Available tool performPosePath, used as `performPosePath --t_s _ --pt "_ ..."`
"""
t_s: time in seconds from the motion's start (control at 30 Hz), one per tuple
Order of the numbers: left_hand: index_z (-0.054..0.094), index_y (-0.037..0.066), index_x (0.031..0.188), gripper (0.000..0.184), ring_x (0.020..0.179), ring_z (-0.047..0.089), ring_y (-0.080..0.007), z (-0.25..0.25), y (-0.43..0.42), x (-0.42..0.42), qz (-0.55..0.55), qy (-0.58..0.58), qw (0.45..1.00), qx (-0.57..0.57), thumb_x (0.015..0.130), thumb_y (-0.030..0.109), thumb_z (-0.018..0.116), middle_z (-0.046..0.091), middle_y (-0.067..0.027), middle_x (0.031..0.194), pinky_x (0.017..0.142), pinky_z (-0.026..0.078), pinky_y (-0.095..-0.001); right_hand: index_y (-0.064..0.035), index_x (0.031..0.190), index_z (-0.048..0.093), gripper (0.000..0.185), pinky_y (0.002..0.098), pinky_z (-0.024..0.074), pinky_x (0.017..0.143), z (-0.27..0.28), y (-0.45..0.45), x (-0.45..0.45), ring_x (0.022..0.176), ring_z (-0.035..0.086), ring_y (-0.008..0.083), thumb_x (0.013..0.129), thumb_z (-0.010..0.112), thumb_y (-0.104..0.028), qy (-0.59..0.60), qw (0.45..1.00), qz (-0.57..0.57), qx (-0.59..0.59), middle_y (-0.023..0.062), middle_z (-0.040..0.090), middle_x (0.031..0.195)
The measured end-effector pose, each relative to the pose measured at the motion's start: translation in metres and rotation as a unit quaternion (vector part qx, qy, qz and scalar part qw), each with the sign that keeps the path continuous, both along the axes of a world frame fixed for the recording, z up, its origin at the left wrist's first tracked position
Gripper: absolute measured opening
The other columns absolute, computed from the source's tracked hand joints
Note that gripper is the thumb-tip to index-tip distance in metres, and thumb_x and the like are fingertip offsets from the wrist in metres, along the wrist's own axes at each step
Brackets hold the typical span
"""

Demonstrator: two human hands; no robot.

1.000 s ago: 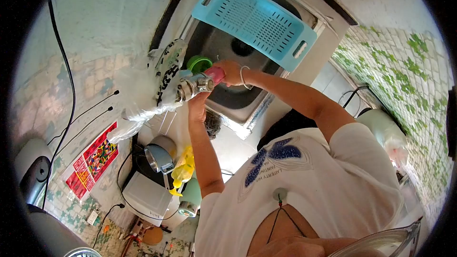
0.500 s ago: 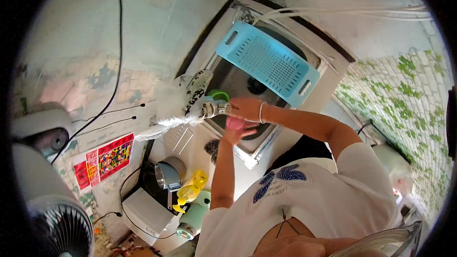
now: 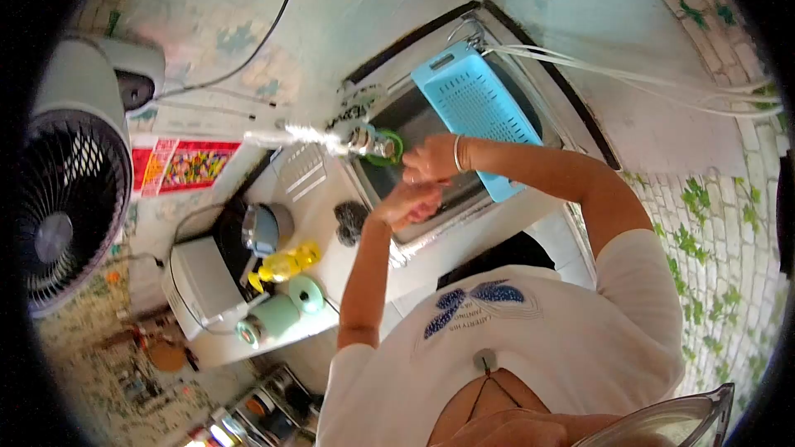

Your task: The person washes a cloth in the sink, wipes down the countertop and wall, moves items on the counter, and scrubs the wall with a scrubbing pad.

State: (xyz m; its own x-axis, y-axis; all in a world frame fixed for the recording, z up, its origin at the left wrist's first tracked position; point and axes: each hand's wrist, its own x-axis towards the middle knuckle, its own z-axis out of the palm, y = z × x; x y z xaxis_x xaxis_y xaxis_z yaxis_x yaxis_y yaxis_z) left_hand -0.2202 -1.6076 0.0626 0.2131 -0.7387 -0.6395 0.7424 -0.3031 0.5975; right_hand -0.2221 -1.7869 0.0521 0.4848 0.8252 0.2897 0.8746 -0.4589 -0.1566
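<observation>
Over the sink [image 3: 406,118], I saw the left hand [image 3: 410,205] and right hand [image 3: 428,159] close together, fingers bent; I couldn't tell whether they gripped anything. The tap [image 3: 368,142] was near the right hand, a green cup [image 3: 400,146] beside it. A blue basket [image 3: 474,99] spanned the sink; a scourer [image 3: 349,223] lay on the bench [image 3: 334,263].

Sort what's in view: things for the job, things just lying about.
Likely in the job: left hand, right hand, silvery metal faucet, dark-grey rectangular sink.

Probably just lying about: light-blue perforated plastic basket, yellow plastic bottle, mint-green cylindrical flask.
</observation>
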Motion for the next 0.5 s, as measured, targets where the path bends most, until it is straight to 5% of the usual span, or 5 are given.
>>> performPosePath --t_s 0.1,0.17,0.2,0.37,0.5 --pt "0.052 0.007 0.08 0.015 0.046 0.031 -0.0029 0.011 -0.015 0.005 -0.008 -0.089 0.994 0.068 0.08 0.018 0.062 0.039 0.0048 0.059 0.038 0.017 -0.018 -0.011 0.082 0.052 0.017 0.0375 0.0474 0.044 -0.002 -0.004 0.011 0.054 0.058 0.0256 0.083 0.046 -0.027 -0.034 0.994 -0.078 -0.069 0.0088 0.051 0.07" --pt "0.051 0.005 0.079 0.014 0.044 0.039 -0.0092 0.009 -0.017 0.009 -0.024 -0.168 0.977 0.132 0.081 0.018 0.058 0.042 0.0014 0.057 0.037 0.028 -0.0221 -0.0116 0.089 0.053 0.017 0.0376 0.0476 0.045 -0.01 0.0 0.017 0.058 0.06 0.0261 0.083 0.045 -0.025 0.039 0.983 -0.145 -0.104 0.0104 0.056 0.071" --pt "0.052 0.003 0.081 0.013 0.047 0.045 -0.0151 0.003 -0.017 0.012 -0.103 -0.361 0.922 0.099 0.081 0.016 0.055 0.046 -0.0022 0.058 0.041 0.035 -0.0266 -0.0108 0.096 0.052 0.019 0.0399 0.0485 0.05 0.0 -0.001 0.015 0.062 0.061 0.0286 0.083 0.046 -0.022 0.049 0.986 -0.131 -0.09 0.012 0.059 0.072" --pt "0.057 0.002 0.087 0.023 0.079 0.061 -0.0316 -0.033 -0.02 0.004 -0.149 -0.632 0.677 0.346 0.079 0.023 0.05 0.062 -0.0136 0.082 0.067 0.048 -0.0416 -0.0092 0.098 0.051 0.022 0.0422 0.0488 0.06 0.011 0.003 0.021 0.07 0.061 0.032 0.077 0.054 -0.016 0.155 0.967 -0.134 -0.153 0.0133 0.061 0.074" --pt "0.057 0.003 0.089 0.029 0.084 0.06 -0.0328 0.005 -0.044 -0.014 -0.107 -0.561 0.692 0.441 0.079 0.029 0.051 0.062 -0.0168 0.085 0.07 0.048 -0.0443 -0.0073 0.096 0.052 0.031 0.0423 0.0488 0.068 -0.006 0.006 0.028 0.077 0.061 0.0334 0.068 0.063 -0.018 0.202 0.96 -0.097 -0.17 0.0147 0.063 0.081"
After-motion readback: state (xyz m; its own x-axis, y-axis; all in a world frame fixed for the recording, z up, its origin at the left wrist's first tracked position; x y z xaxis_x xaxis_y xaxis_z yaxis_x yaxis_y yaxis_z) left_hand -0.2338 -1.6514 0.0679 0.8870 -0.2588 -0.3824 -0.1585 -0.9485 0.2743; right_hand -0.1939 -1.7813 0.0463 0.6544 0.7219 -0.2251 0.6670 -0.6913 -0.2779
